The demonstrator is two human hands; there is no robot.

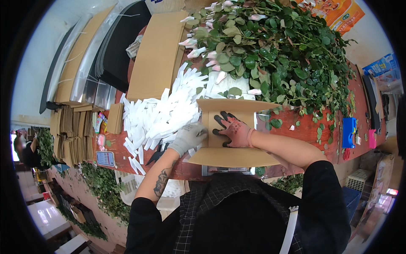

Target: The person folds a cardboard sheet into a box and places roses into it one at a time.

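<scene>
A brown cardboard piece lies before me, its far and near flaps raised and a flat panel between them. My right hand, in a red glove with dark fingertips, presses on that panel with its fingers spread. At the panel's left edge is my left hand in a pale grey glove. Its fingers are curled together, and what they hold, if anything, is hidden. Beside the left wrist lies a black tool, partly covered. White paper-like strips are heaped left of the cardboard.
Leafy rose stems, their pale pink buds sleeved in white, pile up at the back right. A large cardboard sheet lies behind the strips. Folded cardboard is stacked at the left near a phone. A blue dispenser stands at the right.
</scene>
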